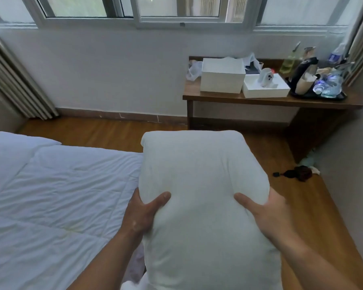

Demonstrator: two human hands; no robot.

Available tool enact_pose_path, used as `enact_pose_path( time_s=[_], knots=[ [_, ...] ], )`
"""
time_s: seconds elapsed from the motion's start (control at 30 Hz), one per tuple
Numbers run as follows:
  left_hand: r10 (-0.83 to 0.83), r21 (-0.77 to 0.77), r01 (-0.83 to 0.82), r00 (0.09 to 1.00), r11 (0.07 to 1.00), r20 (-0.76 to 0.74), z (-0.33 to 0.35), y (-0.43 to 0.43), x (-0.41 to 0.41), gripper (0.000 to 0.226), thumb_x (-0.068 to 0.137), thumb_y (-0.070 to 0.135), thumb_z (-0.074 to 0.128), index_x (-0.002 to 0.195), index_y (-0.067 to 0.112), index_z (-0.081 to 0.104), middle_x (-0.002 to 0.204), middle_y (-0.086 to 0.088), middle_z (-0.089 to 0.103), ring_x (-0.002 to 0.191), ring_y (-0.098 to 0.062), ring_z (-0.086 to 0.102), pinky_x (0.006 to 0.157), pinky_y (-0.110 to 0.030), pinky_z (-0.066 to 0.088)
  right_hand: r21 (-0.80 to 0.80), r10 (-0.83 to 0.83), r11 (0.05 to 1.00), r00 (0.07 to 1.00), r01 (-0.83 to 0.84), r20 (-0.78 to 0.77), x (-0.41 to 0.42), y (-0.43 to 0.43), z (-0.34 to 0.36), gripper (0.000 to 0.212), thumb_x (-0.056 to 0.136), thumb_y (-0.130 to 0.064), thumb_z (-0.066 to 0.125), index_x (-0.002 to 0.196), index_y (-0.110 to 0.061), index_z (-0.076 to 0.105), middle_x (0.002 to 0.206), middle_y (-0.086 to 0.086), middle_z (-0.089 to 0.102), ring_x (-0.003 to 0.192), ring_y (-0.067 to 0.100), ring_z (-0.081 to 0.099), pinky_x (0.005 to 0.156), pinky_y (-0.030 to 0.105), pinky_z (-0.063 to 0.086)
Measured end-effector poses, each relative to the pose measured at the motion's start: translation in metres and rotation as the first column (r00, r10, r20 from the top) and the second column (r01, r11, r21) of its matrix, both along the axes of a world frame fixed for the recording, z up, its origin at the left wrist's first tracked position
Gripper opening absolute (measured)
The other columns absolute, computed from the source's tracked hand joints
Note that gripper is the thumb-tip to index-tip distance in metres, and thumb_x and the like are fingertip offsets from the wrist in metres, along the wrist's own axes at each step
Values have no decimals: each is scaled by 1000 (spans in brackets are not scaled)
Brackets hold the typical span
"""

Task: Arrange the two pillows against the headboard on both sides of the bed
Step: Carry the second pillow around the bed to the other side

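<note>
I hold one white pillow (203,181) lengthwise in front of me, above the gap between bed and floor. My left hand (144,214) grips its left edge with the thumb pressed on top. On the opposite edge my right hand (266,214) grips the same way. The bed (57,193), covered by a white quilt, fills the lower left. A fold or second pillow shape lies at its far left corner (15,139); I cannot tell which. No headboard is in view.
A wooden desk (260,100) stands against the far wall, right of centre, with white boxes, bottles and a kettle tray on it. Wooden floor (105,132) runs between bed and wall. Dark small items (296,173) lie on the floor by the desk. Curtains hang at both sides.
</note>
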State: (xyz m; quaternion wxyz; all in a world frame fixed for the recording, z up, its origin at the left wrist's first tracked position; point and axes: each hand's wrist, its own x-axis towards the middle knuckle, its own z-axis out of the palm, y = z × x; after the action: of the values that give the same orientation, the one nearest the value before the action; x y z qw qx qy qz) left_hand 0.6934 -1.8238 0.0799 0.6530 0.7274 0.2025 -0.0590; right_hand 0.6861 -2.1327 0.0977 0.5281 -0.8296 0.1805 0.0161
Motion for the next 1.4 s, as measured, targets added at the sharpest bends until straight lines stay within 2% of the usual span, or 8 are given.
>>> enact_pose_path(
  time_s=[0.17,0.37,0.57,0.77,0.87,1.0,1.17,1.4],
  knots=[
    [51,-12,-51,998,999,-31,-10,9,99,90,47,65,92,127,33,66,118,9,78,108,-19,74,98,-49,58,-43,36,998,999,-37,-28,112,10,-9,61,76,-49,86,128,-25,64,103,-14,69,88,8,67,66,26,53],
    [93,-59,-95,995,994,-40,-17,49,233,86,49,63,92,125,33,67,115,8,79,107,-19,74,97,-49,58,-76,51,996,998,-54,-38,258,50,-9,61,70,-61,85,120,-38,61,107,-14,72,94,18,72,80,48,64],
    [164,-92,-164,986,982,-14,1,107,341,86,46,60,91,123,32,67,108,7,81,103,-21,75,91,-46,61,-73,127,989,992,-125,17,387,108,7,53,73,-57,85,116,-42,56,102,-25,64,91,11,67,75,34,59],
    [299,-101,-297,954,949,6,0,157,424,94,44,65,91,129,35,65,117,7,78,108,-24,73,96,-51,59,-85,286,956,958,-282,36,512,170,13,53,76,-53,84,120,-41,57,106,-20,67,97,13,68,81,38,58],
    [380,-94,-380,925,920,-17,-6,176,461,88,45,65,91,125,36,67,116,8,78,107,-23,73,97,-52,58,-81,361,930,933,-359,1,574,196,5,59,78,-50,84,129,-32,59,113,-9,69,98,18,68,85,42,60],
    [497,-76,-500,866,863,-55,-12,199,520,78,49,64,89,119,37,66,115,9,77,107,-23,72,97,-52,58,-120,472,875,881,-469,3,669,234,-8,54,67,-65,82,112,-43,62,105,-15,72,97,22,71,88,52,60],
    [636,-81,-644,765,761,-104,-11,215,596,75,45,64,89,112,40,65,115,8,76,107,-23,71,98,-50,58,-155,607,781,794,-605,-37,792,281,-3,58,73,-55,85,123,-29,69,110,-7,75,97,23,70,78,37,53],
    [733,-38,-742,668,670,-129,2,248,667,81,45,66,91,116,42,61,115,12,73,104,-16,69,95,-41,56,-93,705,700,706,-708,-65,896,343,-9,56,72,-52,87,118,-25,71,103,-13,75,96,20,71,81,39,54]
  ],
)
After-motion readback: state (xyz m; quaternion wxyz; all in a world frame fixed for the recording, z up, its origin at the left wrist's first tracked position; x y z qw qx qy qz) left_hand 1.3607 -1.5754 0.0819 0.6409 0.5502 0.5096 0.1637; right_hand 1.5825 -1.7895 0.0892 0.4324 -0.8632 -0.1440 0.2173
